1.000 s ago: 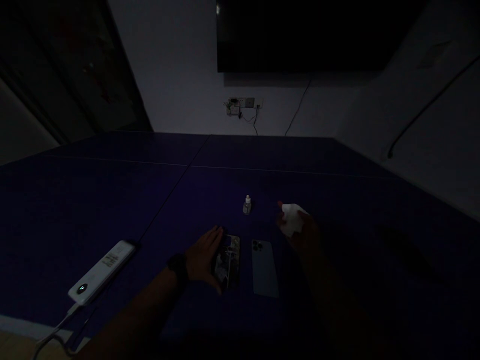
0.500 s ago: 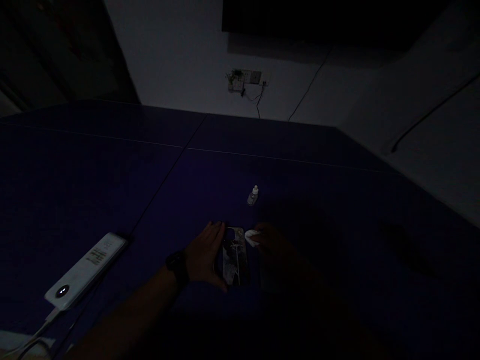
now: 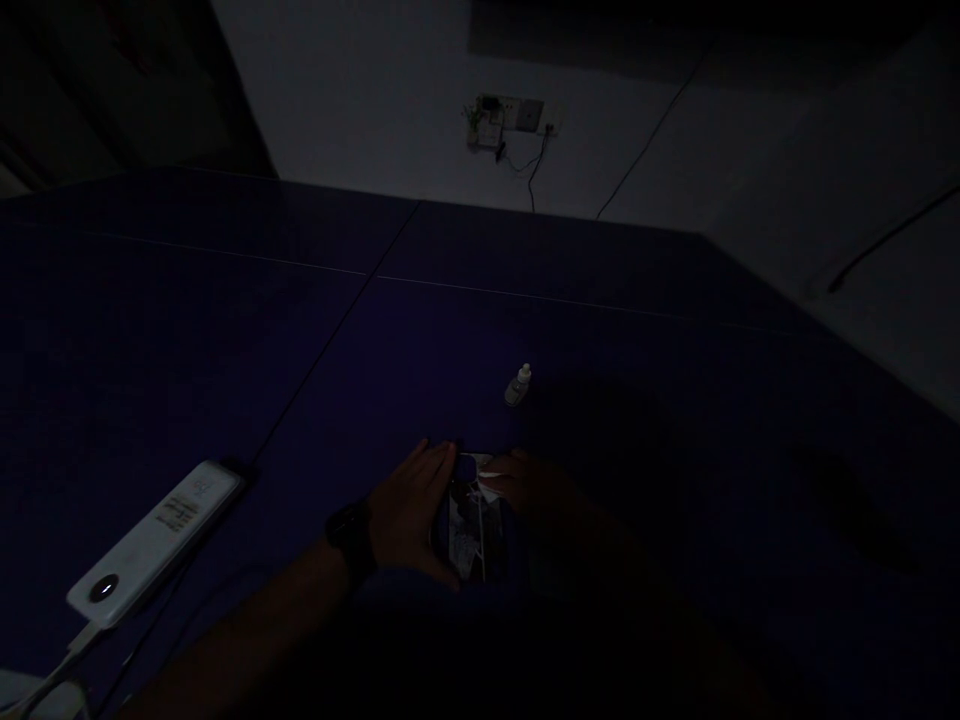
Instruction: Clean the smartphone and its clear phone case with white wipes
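Observation:
A phone case [image 3: 466, 535] with a dark and pale printed pattern lies on the dark blue tabletop, its camera cut-out at the upper left. My left hand [image 3: 412, 510], a black watch on its wrist, rests along the case's left edge with fingers stretched out and thumb spread near the lower end. Pinched in my right hand [image 3: 525, 485] is a white cloth [image 3: 490, 490], set against the case's upper right part; the fingers partly hide it. Beyond the case stands a small clear dropper bottle [image 3: 517, 386] with a white cap.
A white power bank [image 3: 157, 540] with a lit display lies at the left, a cable [image 3: 56, 670] plugged into its near end. Seams cross the tabletop [image 3: 300, 320]. Wall sockets [image 3: 517, 115] with cords are at the back. The room is very dark.
My right hand has moved left, bringing the white cloth from beside the case onto its upper right part. My left hand keeps its place along the case; the view has tilted slightly.

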Available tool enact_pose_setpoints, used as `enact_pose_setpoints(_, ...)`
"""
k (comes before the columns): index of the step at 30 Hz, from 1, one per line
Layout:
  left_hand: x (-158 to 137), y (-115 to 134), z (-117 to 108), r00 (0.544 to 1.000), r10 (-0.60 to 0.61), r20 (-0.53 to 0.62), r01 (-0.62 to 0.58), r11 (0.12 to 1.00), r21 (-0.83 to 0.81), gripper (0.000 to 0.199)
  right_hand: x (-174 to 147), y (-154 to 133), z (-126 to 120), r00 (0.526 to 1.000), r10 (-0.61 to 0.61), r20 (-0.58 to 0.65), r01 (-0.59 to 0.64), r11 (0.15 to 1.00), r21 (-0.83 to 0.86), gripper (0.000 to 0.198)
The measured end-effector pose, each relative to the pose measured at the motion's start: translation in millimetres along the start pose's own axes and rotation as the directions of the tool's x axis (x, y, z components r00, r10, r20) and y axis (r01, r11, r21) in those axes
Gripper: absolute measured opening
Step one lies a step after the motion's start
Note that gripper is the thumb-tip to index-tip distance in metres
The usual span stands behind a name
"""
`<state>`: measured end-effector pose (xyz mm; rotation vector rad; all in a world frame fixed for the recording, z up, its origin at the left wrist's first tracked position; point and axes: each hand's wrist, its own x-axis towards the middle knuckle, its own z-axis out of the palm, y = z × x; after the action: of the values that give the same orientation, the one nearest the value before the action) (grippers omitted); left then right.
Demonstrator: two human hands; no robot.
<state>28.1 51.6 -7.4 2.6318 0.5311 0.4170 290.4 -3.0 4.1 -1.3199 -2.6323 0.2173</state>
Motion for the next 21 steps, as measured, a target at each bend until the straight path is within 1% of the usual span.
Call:
enact_pose_setpoints(2,0,0,-1,1.000,0.002,0.008,-0.002,1.000,-0.005,0.152,-9,1,2,1.000,-0.009,0.017,0.009,1.000,0.014,0.030)
enact_pose_setpoints(4,0,0,-2,1.000,0.008,0.011,-0.008,1.000,-0.012,0.152,-13,3,2,1.000,0.003,0.000,-0.003,1.000,0.010,0.031)
enact_pose_setpoints(6,0,0,-3,1.000,0.014,0.010,-0.014,1.000,-0.013,0.151,-9,5,1,0.998,0.041,-0.038,-0.041,0.999,-0.013,0.032)
enact_pose_setpoints(9,0,0,-3,1.000,0.021,0.007,-0.021,1.000,-0.004,0.150,4,5,-2,0.993,0.087,-0.084,-0.090,0.995,-0.043,0.034)
enact_pose_setpoints(12,0,-1,-2,1.000,0.021,0.005,-0.021,1.000,-0.002,0.153,13,0,-2,0.992,0.077,-0.101,-0.081,0.996,-0.033,0.031)
enact_pose_setpoints(15,0,-1,-2,1.000,0.016,0.003,-0.016,1.000,0.003,0.155,11,-3,0,0.995,0.041,-0.087,-0.042,0.999,-0.012,0.029)
enact_pose_setpoints(18,0,-1,-1,1.000,0.016,-0.007,-0.016,1.000,-0.004,0.154,4,-2,2,0.997,0.049,-0.065,-0.048,0.999,0.010,0.035)
enact_pose_setpoints(21,0,-2,-1,1.000,0.023,-0.004,-0.023,0.999,-0.023,0.153,-2,3,0,0.991,0.067,-0.112,-0.059,0.996,0.072,0.041)
